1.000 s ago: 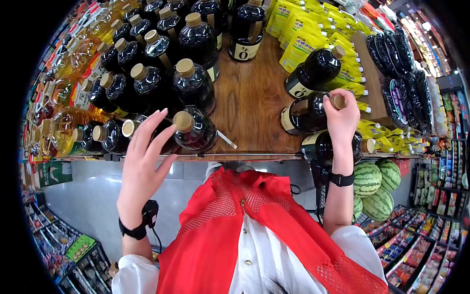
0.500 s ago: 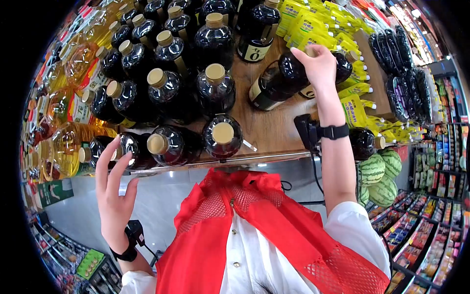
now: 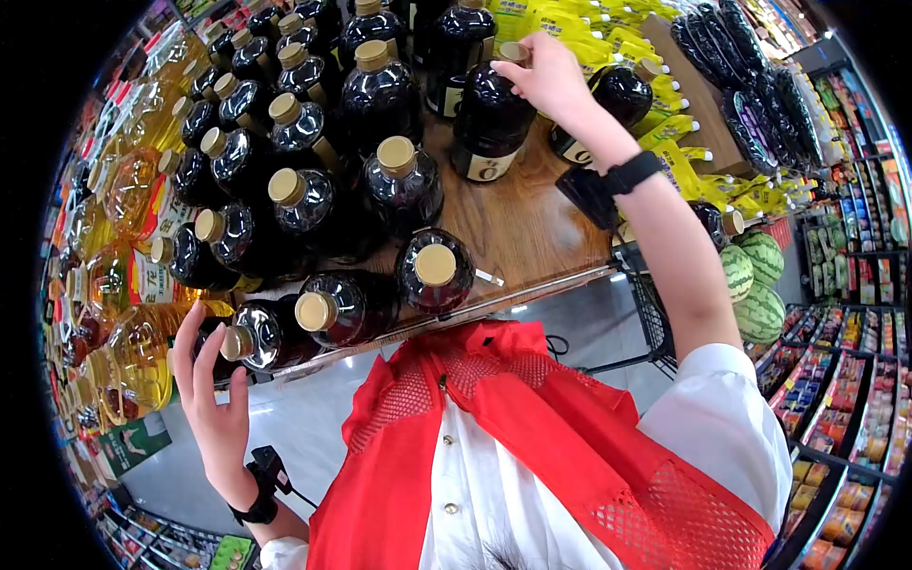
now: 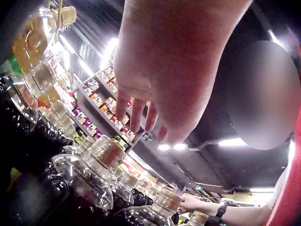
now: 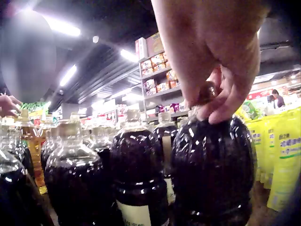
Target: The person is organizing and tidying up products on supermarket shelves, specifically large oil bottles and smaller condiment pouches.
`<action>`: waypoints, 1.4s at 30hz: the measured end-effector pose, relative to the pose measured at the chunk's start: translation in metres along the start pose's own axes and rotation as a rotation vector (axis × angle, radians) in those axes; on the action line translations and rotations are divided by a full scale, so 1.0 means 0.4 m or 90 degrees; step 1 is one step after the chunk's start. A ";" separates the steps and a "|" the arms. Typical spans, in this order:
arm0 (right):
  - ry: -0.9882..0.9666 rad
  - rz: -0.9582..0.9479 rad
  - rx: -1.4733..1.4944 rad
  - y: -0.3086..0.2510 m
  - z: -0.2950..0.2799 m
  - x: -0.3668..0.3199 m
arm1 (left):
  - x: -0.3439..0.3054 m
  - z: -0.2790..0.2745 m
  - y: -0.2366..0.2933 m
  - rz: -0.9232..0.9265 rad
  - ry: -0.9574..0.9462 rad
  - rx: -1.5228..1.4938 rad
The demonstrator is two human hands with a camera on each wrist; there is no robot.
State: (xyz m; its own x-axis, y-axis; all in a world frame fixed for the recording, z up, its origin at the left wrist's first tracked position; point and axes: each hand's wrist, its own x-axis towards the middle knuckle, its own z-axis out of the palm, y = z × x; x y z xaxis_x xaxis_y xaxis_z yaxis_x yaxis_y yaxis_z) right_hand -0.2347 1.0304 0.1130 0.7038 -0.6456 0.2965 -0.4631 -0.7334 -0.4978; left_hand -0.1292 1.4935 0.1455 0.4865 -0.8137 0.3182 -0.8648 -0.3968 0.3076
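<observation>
In the head view my right hand pinches the gold cap of a dark bottle, which stands upright on the wooden table. The right wrist view shows the fingers curled round the cap of that bottle. My left hand is at the front left, fingers spread and holding nothing, beside the cap of a dark bottle. From the left wrist view, the left hand hangs over several bottle caps.
Rows of dark bottles fill the left and back, with oil bottles further left. Yellow pouches and black packs lie at the right. Watermelons sit below the table's right edge.
My right hand has carried a bottle from the right side leftward and toward the back, from tilted to upright. My left hand has moved left and lower, still holding nothing.
</observation>
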 end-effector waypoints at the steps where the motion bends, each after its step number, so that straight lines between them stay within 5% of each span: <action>1: 0.010 0.015 0.032 -0.004 0.006 0.004 | 0.004 0.000 0.002 0.004 0.000 0.001; 3: 0.022 0.032 0.067 -0.003 0.024 0.014 | 0.010 -0.001 0.007 -0.004 0.017 -0.014; 5: 0.151 -0.119 -0.163 0.006 0.047 0.026 | 0.012 0.001 0.004 0.001 0.012 -0.008; 7: 0.103 -0.032 -0.115 -0.014 0.045 0.020 | 0.012 0.006 0.004 -0.007 0.001 -0.007; 16: 0.136 -0.157 0.096 -0.009 0.072 0.002 | 0.013 0.013 0.040 -0.070 -0.069 -0.033; 26: 0.311 -0.208 0.106 -0.007 0.146 0.048 | 0.047 0.024 0.103 -0.087 -0.076 -0.002; 30: 0.266 -0.191 0.115 -0.011 0.139 0.041 | 0.056 0.029 0.154 -0.074 -0.096 0.001; 34: 0.124 -0.212 0.152 -0.021 0.003 -0.085 | 0.071 0.053 0.235 -0.056 -0.056 -0.006; 37: 0.175 -0.287 0.069 0.057 -0.183 -0.215 | 0.074 0.075 0.300 -0.064 -0.025 -0.011; 42: 0.031 -0.163 -0.219 0.235 -0.514 -0.444 | 0.114 0.152 0.465 0.040 -0.049 -0.036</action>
State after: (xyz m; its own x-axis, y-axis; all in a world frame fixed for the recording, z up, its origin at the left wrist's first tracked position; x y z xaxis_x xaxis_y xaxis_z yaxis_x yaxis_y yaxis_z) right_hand -0.5143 1.0323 0.1812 0.7973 -0.4363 0.4172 -0.4349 -0.8944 -0.1043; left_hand -0.2755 1.3568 0.1627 0.4183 -0.8674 0.2693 -0.8840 -0.3207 0.3401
